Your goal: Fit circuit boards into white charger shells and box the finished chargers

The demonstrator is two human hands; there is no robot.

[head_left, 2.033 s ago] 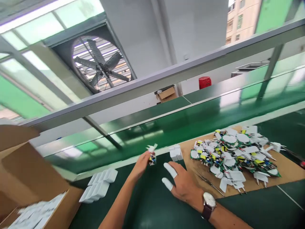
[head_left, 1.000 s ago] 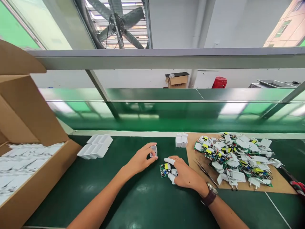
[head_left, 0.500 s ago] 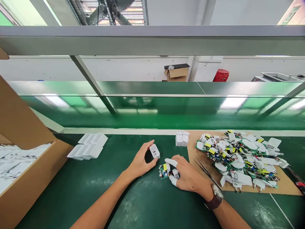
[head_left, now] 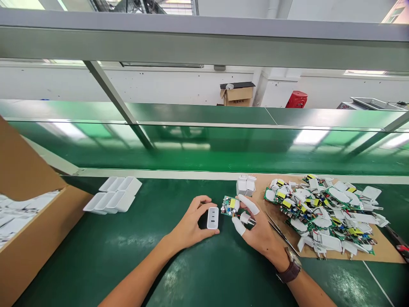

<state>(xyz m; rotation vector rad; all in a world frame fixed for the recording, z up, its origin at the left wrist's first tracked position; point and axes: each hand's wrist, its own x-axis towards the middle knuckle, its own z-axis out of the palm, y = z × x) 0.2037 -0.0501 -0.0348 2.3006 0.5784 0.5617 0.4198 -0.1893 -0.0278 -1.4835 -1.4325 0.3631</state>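
Note:
Between thumb and fingers, my left hand (head_left: 193,224) grips a white charger housing (head_left: 212,218), its slotted end facing me. My right hand (head_left: 257,224), with white finger cots on thumb and index finger, holds a small circuit board (head_left: 228,206) with a yellow component and a white plug part (head_left: 246,218) attached to it. The board sits just right of the housing, a small gap apart from it. To the right, a pile of similar circuit boards with white parts (head_left: 322,217) lies on a cardboard sheet (head_left: 388,253). Dark tweezers (head_left: 281,233) rest on the sheet beside my right wrist.
White open housings (head_left: 115,196) stand in rows at left. A few more white housings (head_left: 246,186) stand near the table's back edge. An open cardboard box (head_left: 47,232) with white pieces fills the far left. A metal frame crosses behind the green table (head_left: 179,281).
My left hand has turned the housing more upright and lowered it slightly. My right hand has lifted and turned the circuit board, moving it a little up and right. The view has tilted slightly.

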